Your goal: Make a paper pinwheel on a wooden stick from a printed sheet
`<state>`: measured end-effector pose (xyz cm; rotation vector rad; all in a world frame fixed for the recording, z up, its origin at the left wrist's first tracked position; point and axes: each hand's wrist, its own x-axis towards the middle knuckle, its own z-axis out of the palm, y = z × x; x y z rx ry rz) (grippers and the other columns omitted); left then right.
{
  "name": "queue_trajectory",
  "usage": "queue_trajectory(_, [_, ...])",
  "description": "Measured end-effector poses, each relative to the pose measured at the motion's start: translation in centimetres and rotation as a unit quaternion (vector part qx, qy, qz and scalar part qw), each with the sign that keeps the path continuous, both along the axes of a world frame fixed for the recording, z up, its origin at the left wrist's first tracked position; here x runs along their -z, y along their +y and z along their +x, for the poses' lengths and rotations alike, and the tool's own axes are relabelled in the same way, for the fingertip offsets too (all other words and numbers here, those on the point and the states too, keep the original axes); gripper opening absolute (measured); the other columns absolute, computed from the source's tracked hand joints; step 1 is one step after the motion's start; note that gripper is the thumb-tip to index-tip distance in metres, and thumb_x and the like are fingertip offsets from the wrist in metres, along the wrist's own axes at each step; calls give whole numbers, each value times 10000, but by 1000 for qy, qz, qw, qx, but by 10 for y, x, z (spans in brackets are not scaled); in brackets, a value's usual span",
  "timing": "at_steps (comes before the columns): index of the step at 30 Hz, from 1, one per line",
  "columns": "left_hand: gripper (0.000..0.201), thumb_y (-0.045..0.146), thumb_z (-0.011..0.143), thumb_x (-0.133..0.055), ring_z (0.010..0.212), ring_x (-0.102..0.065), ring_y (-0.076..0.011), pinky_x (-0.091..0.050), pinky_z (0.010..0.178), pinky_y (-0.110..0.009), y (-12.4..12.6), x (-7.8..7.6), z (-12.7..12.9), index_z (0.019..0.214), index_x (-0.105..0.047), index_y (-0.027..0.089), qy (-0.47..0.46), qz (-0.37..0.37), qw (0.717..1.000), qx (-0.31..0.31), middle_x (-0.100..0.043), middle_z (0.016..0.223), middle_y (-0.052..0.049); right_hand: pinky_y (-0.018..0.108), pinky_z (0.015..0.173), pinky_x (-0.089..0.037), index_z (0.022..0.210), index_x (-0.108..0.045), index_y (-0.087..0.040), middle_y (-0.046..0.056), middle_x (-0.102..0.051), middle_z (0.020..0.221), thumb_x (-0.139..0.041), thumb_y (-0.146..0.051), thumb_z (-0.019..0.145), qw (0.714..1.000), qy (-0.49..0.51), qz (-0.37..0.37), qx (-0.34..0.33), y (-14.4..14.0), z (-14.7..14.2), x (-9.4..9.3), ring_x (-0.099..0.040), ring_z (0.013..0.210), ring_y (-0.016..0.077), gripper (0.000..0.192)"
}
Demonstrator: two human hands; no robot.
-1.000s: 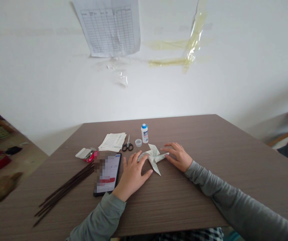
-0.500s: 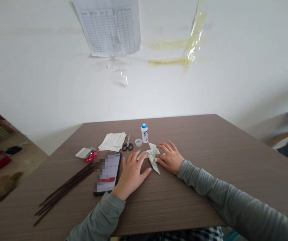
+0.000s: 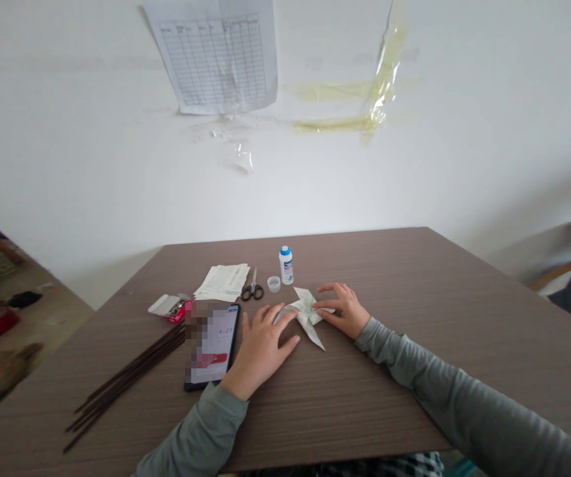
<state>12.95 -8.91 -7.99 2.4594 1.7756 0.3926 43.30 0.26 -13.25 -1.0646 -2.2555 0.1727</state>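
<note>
A folded paper pinwheel (image 3: 308, 317) of printed white paper lies flat on the table, its blades spread out. My left hand (image 3: 260, 341) is open, fingers spread, with a fingertip at the pinwheel's left blade. From the right, my right hand (image 3: 348, 313) pinches the pinwheel near its middle, thumb and forefinger close together. Those fingers partly cover the right blade. Behind the pinwheel stands a small white bottle (image 3: 286, 266) with a blue cap, beside a clear little cup (image 3: 273, 284).
Scissors (image 3: 252, 289) lie beside a stack of paper sheets (image 3: 222, 281). Left of my left hand are a phone (image 3: 213, 351), an open red-and-white box (image 3: 171, 307) and several thin dark sticks (image 3: 126, 381). The brown table (image 3: 389, 265) meets a white wall.
The pinwheel has shifted slightly to the right and turned a little. My right hand has moved right with its fingers more drawn in; my left hand has hardly moved.
</note>
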Motion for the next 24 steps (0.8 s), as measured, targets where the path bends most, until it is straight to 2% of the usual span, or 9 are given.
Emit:
queue_trajectory(4, [589,390,1194,-878,1779,-661,-512,-453,1491,-960,0,-1,1,1775,-831,473,1,-6,1000,-2,-773,1896,-120,859,1467,-467,1359,-1040,-449,123,-832,1708,-844,-432,1247,998,-56,5,-1,-10,-6,-4,-711,1630,447,226])
queue_trajectory(8, [586,371,1181,-899,1773,-668,-505,-432,1502,-965,-1,0,2,1755,-844,475,-13,-4,1000,-5,-782,1884,-114,871,1525,-383,1344,-1034,-436,118,-816,1725,-763,-445,1294,995,-98,-1,7,-17,-11,-7,-624,1755,448,275])
queue_trajectory(12, [569,367,1195,-875,1767,-672,-500,-432,1500,-967,0,1,-1,1756,-845,460,-19,-5,1000,4,-780,1881,-130,870,1478,-464,1333,-1040,-443,130,-829,1685,-723,-476,1315,996,-84,-25,11,-13,-7,-5,-663,1714,456,319])
queue_trajectory(17, [524,368,1186,-871,1758,-673,-513,-418,1500,-978,0,0,-2,1705,-879,442,-34,-3,999,9,-771,1884,-143,725,1356,-639,1403,-1040,-470,132,-851,1670,-704,-484,1326,998,-28,-42,-27,-2,3,0,-772,1547,418,345])
queue_trajectory(24, [510,379,1190,-860,1771,-650,-521,-431,1488,-971,-1,-5,-1,1694,-882,453,-27,-19,999,2,-757,1896,-136,651,1307,-686,1455,-1032,-394,164,-900,1595,-647,-533,1350,998,23,-35,-40,6,10,6,-827,1494,404,422])
